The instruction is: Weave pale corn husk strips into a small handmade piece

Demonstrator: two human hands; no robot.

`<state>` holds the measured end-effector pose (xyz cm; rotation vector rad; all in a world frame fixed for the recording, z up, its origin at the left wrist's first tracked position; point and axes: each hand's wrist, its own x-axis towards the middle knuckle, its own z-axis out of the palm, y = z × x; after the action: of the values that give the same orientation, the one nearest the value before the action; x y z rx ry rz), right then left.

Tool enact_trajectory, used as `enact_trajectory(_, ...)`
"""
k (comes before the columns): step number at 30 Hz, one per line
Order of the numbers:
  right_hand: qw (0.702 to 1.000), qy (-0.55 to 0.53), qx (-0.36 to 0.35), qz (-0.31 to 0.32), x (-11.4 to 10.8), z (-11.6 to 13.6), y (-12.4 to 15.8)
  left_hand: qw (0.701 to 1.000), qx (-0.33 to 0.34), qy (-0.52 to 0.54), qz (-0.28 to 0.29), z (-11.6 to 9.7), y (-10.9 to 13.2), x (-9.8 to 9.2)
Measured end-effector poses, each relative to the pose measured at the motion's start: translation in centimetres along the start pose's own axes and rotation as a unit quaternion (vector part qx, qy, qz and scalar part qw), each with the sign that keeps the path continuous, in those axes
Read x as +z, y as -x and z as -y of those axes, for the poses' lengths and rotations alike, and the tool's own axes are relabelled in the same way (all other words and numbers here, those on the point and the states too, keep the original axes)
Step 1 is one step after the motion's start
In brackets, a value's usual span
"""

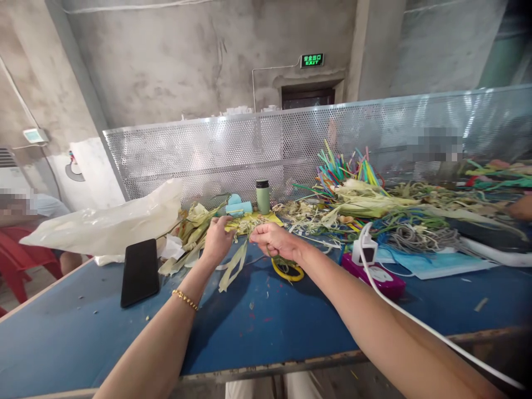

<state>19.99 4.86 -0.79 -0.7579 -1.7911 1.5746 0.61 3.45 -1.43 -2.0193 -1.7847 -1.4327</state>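
My left hand (218, 237) hovers over the table at the edge of a heap of dried husk leaves (195, 227); its fingers are curled, with a gap between thumb and forefinger. Pinched in the fingertips of my right hand (275, 241) is a pale green husk strip (234, 266), whose loose ends hang down between my hands. Small pale husk scraps (248, 224) lie on a yellow sheet (272, 218) just behind my fingers. Below my right wrist, a yellow ring (286, 277) with greenish strands rests on the table, partly hidden.
The blue table (249, 327) carries a black phone (140, 271), a plastic bag (112, 221), a green bottle (262, 198) and blue rolls (238, 208). To the right are a purple power strip (384, 280), white cable (399, 307), mask (440, 263) and colourful stems (349, 172). Perforated metal panel (199, 155) stands behind.
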Motion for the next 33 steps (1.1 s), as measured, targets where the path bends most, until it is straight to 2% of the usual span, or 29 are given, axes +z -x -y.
enact_trajectory(2, 0.999, -0.038, 0.009, -0.006, 0.1, 0.0, 0.0, 0.998, -0.026, -0.038, -0.036, 0.0, -0.1, -0.6)
enact_trajectory(3, 0.998, -0.056, 0.011, -0.013, 0.2, 0.0, 0.0, 0.998, -0.039, -0.046, -0.028, -0.3, 0.0, -0.9)
enact_trajectory(6, 0.995, -0.100, 0.005, -0.024, 0.4, 0.1, 0.0, 0.997, -0.032, -0.002, 0.070, -1.5, 0.4, -1.6)
enact_trajectory(8, 0.993, -0.118, 0.000, -0.024, 0.5, 0.3, 0.0, 0.990, -0.003, 0.024, 0.139, -2.4, 0.9, -1.5)
enact_trajectory(11, 0.993, -0.115, -0.001, -0.027, 0.5, 0.4, 0.1, 0.982, 0.026, 0.049, 0.183, -2.9, 1.6, -0.5)
enact_trajectory(16, 0.997, -0.075, -0.005, -0.035, 0.1, 0.3, 0.0, 0.972, -0.022, 0.166, 0.166, -2.4, 1.8, 1.2)
enact_trajectory(20, 0.997, 0.026, -0.015, -0.067, -0.7, 0.2, -0.3, 0.917, -0.086, 0.324, 0.217, -2.4, 1.6, 0.8)
enact_trajectory(22, 0.989, 0.111, -0.027, -0.091, -1.2, 0.2, -0.4, 0.899, -0.103, 0.343, 0.254, -2.4, 1.6, 0.3)
enact_trajectory(25, 0.956, 0.261, -0.084, -0.104, -2.0, 0.5, -0.2, 0.914, -0.098, 0.289, 0.267, -2.0, 1.3, -0.3)
enact_trajectory(27, 0.933, 0.323, -0.116, -0.106, -2.5, 0.9, 0.1, 0.938, -0.086, 0.237, 0.238, -1.7, 1.1, -0.6)
enact_trajectory(29, 0.928, 0.339, -0.118, -0.104, -2.8, 1.4, 0.4, 0.957, -0.069, 0.200, 0.200, -1.6, 1.0, -0.9)
enact_trajectory(33, 0.919, 0.364, -0.111, -0.104, -3.4, 2.2, 1.1, 0.924, -0.100, 0.287, 0.231, -1.7, 0.8, -1.6)
